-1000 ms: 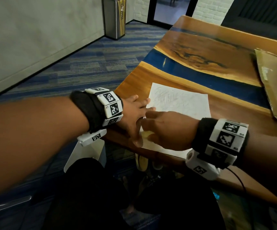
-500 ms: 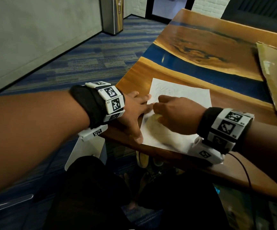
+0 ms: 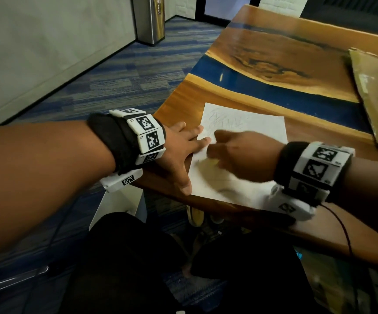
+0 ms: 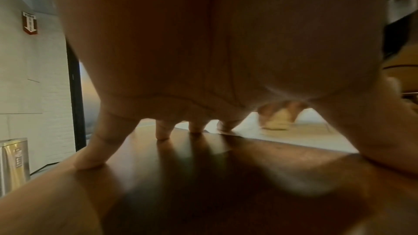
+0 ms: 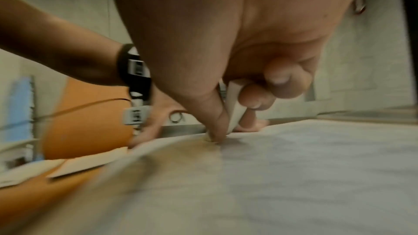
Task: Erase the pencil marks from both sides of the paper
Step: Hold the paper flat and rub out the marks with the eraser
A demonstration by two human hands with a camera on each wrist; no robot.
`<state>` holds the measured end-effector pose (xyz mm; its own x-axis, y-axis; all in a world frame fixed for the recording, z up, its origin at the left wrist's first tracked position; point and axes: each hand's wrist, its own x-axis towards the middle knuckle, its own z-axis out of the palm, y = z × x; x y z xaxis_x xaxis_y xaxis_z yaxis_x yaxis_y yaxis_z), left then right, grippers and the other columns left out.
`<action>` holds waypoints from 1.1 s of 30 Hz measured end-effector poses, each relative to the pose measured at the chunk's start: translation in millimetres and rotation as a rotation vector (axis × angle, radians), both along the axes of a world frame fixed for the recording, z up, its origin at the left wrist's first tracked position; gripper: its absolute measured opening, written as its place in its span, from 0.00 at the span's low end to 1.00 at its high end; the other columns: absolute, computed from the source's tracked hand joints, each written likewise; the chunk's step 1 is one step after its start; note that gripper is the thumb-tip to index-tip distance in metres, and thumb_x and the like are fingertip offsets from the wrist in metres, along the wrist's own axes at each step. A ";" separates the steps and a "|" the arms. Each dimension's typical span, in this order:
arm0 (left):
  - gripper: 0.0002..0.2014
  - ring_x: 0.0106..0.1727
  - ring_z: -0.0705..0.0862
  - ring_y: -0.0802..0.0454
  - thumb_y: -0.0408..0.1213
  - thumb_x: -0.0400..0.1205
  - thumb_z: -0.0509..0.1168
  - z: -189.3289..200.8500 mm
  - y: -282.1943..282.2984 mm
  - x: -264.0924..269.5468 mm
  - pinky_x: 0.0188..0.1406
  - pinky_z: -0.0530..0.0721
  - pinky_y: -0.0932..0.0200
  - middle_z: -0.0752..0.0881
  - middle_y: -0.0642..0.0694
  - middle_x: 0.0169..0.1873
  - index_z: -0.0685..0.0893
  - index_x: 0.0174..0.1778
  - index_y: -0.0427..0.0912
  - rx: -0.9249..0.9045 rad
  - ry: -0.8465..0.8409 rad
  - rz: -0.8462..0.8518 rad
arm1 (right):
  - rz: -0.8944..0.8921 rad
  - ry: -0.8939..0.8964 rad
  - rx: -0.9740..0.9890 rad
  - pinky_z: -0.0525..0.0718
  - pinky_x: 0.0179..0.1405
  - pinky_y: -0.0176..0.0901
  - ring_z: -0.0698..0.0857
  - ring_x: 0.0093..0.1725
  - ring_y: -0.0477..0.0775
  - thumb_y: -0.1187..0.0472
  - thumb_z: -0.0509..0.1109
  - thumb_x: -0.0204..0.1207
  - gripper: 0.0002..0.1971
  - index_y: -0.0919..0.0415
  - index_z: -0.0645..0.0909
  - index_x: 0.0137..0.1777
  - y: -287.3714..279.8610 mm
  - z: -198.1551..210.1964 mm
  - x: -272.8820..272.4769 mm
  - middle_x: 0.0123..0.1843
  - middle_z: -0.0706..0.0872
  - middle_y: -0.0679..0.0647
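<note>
By the tabletop's [image 3: 240, 103] near left corner lies the paper [image 3: 258, 130]. The right hand [image 3: 240, 152] pinches an eraser [image 5: 234, 106] against it; the left hand [image 3: 179, 152], fingers spread flat, presses its left edge. Pencil marks [image 3: 226, 120] show farther up

White paper [image 3: 246, 132] flat near table edge, faint pencil marks [image 3: 226, 122] at far end; eraser [image 5: 233, 103] pale, tip on sheet.

Red wall sign [image 4: 29, 23] with white downward arrow, lettered apparently "FIRE"; pencil marks [image 3: 226, 120] on paper illegible.
</note>
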<state>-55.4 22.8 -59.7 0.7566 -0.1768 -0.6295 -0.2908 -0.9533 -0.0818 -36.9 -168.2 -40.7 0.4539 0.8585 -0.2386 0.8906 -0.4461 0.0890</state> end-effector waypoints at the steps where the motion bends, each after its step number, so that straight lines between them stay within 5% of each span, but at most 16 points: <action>1: 0.70 0.87 0.34 0.33 0.80 0.59 0.70 0.4 0.1 0.0 0.79 0.51 0.23 0.28 0.53 0.86 0.30 0.85 0.63 0.003 0.000 -0.001 | -0.043 -0.034 0.012 0.86 0.43 0.46 0.81 0.41 0.51 0.52 0.64 0.85 0.15 0.53 0.75 0.70 -1.9 -0.8 8.8 0.54 0.71 0.49; 6: 0.71 0.87 0.34 0.34 0.79 0.59 0.71 1.7 -1.1 -0.9 0.80 0.52 0.24 0.28 0.52 0.86 0.30 0.85 0.62 0.006 -0.006 -0.002 | 0.111 0.110 -0.019 0.83 0.43 0.44 0.79 0.43 0.51 0.54 0.65 0.85 0.14 0.51 0.75 0.69 0.5 -6.1 -25.0 0.55 0.68 0.48; 11: 0.71 0.87 0.34 0.33 0.80 0.57 0.70 -1.9 1.1 1.4 0.80 0.53 0.22 0.29 0.53 0.86 0.31 0.86 0.62 0.001 -0.004 -0.012 | -0.081 -0.006 0.036 0.82 0.41 0.43 0.79 0.41 0.49 0.54 0.65 0.85 0.17 0.53 0.73 0.72 -0.4 -5.7 9.5 0.58 0.73 0.52; 16: 0.71 0.87 0.33 0.35 0.78 0.60 0.72 2.1 -1.7 -1.7 0.79 0.53 0.24 0.27 0.53 0.86 0.28 0.85 0.62 0.013 0.000 0.006 | 0.121 0.119 -0.049 0.78 0.40 0.42 0.75 0.41 0.48 0.55 0.66 0.85 0.19 0.50 0.71 0.74 0.3 -9.8 -25.6 0.60 0.70 0.53; 21: 0.70 0.87 0.33 0.35 0.80 0.59 0.70 -0.1 -0.5 -1.5 0.79 0.51 0.23 0.27 0.54 0.86 0.27 0.84 0.63 0.006 0.000 0.002 | -0.151 0.017 -0.032 0.82 0.40 0.44 0.79 0.40 0.50 0.55 0.65 0.85 0.14 0.52 0.75 0.69 -6.7 -8.8 26.4 0.56 0.72 0.52; 25: 0.66 0.87 0.34 0.36 0.85 0.58 0.59 1.0 -2.8 -2.7 0.80 0.49 0.24 0.28 0.55 0.86 0.31 0.85 0.63 -0.035 0.000 0.036 | -0.171 -0.005 -0.035 0.79 0.36 0.46 0.78 0.37 0.51 0.53 0.64 0.85 0.13 0.52 0.75 0.67 -7.1 -13.6 30.4 0.55 0.73 0.53; 28: 0.66 0.88 0.35 0.36 0.83 0.60 0.62 -1.2 -2.8 -4.7 0.79 0.52 0.23 0.29 0.54 0.86 0.31 0.86 0.62 -0.042 -0.029 0.034 | -0.203 -0.010 -0.027 0.85 0.42 0.48 0.80 0.42 0.54 0.51 0.64 0.85 0.15 0.52 0.75 0.68 -7.5 -10.7 24.1 0.57 0.75 0.53; 33: 0.68 0.88 0.37 0.37 0.84 0.59 0.62 -4.8 -1.1 -6.0 0.79 0.55 0.25 0.31 0.54 0.87 0.32 0.86 0.61 -0.044 -0.065 0.012 | 0.013 0.140 -0.050 0.83 0.44 0.45 0.79 0.42 0.50 0.50 0.63 0.85 0.13 0.48 0.73 0.68 -8.9 -2.1 -28.2 0.56 0.72 0.49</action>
<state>-61.4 21.8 -64.5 0.7981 -0.1938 -0.5706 -0.2744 -0.9599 -0.0578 -65.1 -177.1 -42.8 0.4017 0.8498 -0.3413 0.9016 -0.4323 -0.0150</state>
